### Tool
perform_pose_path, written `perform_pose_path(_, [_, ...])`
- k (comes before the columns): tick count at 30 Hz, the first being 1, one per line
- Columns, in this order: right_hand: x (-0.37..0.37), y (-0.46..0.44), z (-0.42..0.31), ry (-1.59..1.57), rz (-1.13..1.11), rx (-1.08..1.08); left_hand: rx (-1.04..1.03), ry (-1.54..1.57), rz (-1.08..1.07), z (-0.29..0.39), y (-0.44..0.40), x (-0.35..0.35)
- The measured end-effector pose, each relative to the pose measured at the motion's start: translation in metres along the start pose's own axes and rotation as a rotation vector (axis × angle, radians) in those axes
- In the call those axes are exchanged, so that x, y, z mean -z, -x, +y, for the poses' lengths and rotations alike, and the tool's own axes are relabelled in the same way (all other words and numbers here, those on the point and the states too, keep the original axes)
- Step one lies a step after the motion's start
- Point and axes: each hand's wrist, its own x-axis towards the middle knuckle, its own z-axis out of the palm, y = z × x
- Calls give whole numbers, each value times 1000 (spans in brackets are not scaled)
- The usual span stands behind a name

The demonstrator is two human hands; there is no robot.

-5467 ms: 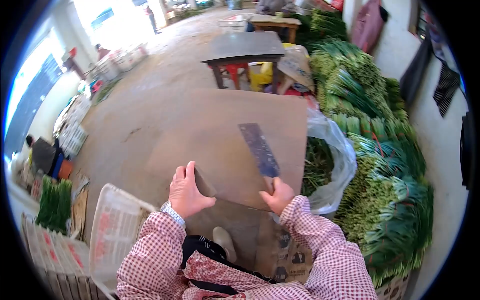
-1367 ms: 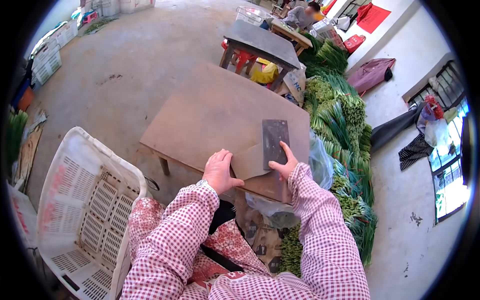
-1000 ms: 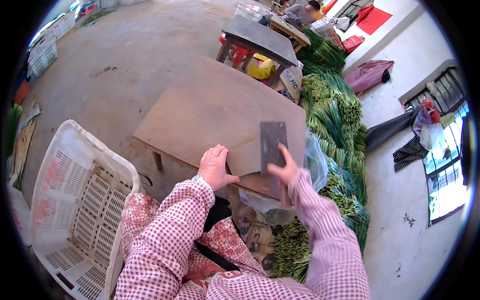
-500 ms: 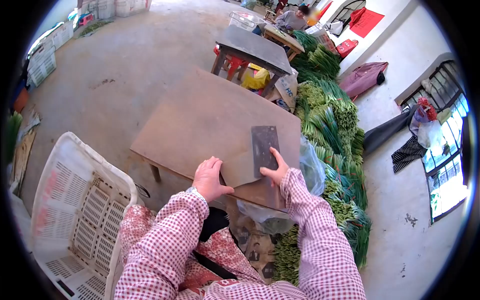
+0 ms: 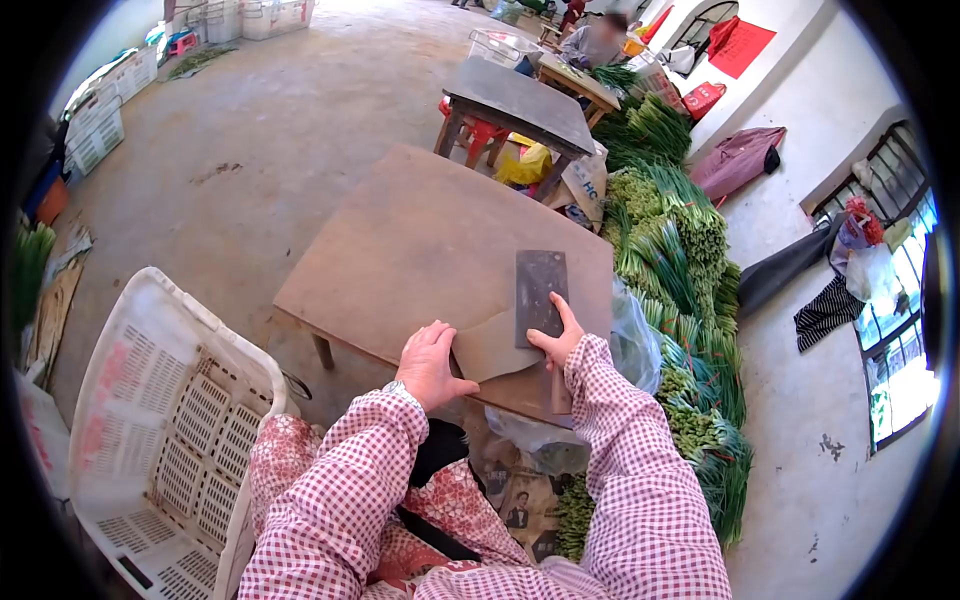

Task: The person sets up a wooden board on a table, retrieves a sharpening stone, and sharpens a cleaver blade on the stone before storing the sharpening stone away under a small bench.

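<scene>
A dark cleaver (image 5: pixel 540 288) lies flat on the brown table (image 5: pixel 400 235), its wooden handle pointing toward me near the front edge. My right hand (image 5: pixel 562 338) rests on the lower part of the blade, thumb and forefinger spread apart. Under the blade's left side sticks out a thin grey-brown sheet (image 5: pixel 495 347), which looks like cardboard. At that sheet's left edge, my left hand (image 5: pixel 428 370) lies with fingers extended and the thumb out to the side, holding nothing.
A white plastic crate (image 5: pixel 265 365) stands at my left. Bundles of green stalks (image 5: pixel 690 280) are piled along the table's right side, beside a clear plastic bag (image 5: pixel 635 340). Beyond are a dark table (image 5: pixel 520 100) and a seated person (image 5: pixel 592 42).
The whole view has shifted slightly. The cleaver's handle now shows below my right hand, and the sheet lies flatter. Both hands stay in nearly the same places.
</scene>
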Motion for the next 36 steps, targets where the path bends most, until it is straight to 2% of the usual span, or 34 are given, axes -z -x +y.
perform_pose_path(2, [-1,20,12,8,5,75,20,10,-9,3,4,-3])
perform_pose_path(4, [-3,55,63,173,-84,366,-4,11,3,0,3,-4])
perform_pose_path(5, [-4,85,63,309,-134,372,11,22,-2,-1,2,-3])
perform_pose_path(6, [-6,111,49,74,-217,181,5,25,11,-1,1,0])
perform_pose_path(8, [5,99,33,92,-273,51,-13,23,4,0,1,-3])
perform_pose_path(9, [2,70,42,70,-159,229,-14,25,13,0,-1,-4])
perform_pose_path(13, [1,-24,8,-7,23,61,-10,6,37,1,1,-1])
perform_pose_path(16, [-5,4,18,15,73,169,-1,-2,38,-1,3,-5])
perform_pose_path(18, [-5,48,54,96,-84,371,-20,9,57,-2,2,-3])
perform_pose_path(21, [4,104,35,73,-244,121,-12,3,44,0,4,-4])
perform_pose_path(22, [10,69,59,263,-182,457,-6,-15,42,2,2,-4])
perform_pose_path(23, [16,34,83,464,-31,779,2,-6,37,2,0,-5])
perform_pose_path(25, [25,-5,38,336,37,449,2,-12,27,0,1,-8])
perform_pose_path(27, [20,-8,6,201,27,28,-4,-29,32,-1,1,1])
perform_pose_path(29, [16,2,12,143,103,123,31,-15,-49,2,2,3])
perform_pose_path(31, [19,34,53,391,24,444,14,-12,-18,3,3,3])
perform_pose_path(33, [9,101,45,294,-160,193,10,-11,-5,3,3,1])
perform_pose_path(34, [1,107,71,321,-101,328,5,-7,10,2,2,1])
perform_pose_path(36, [9,96,61,238,-123,316,-11,-11,-5,0,2,-2])
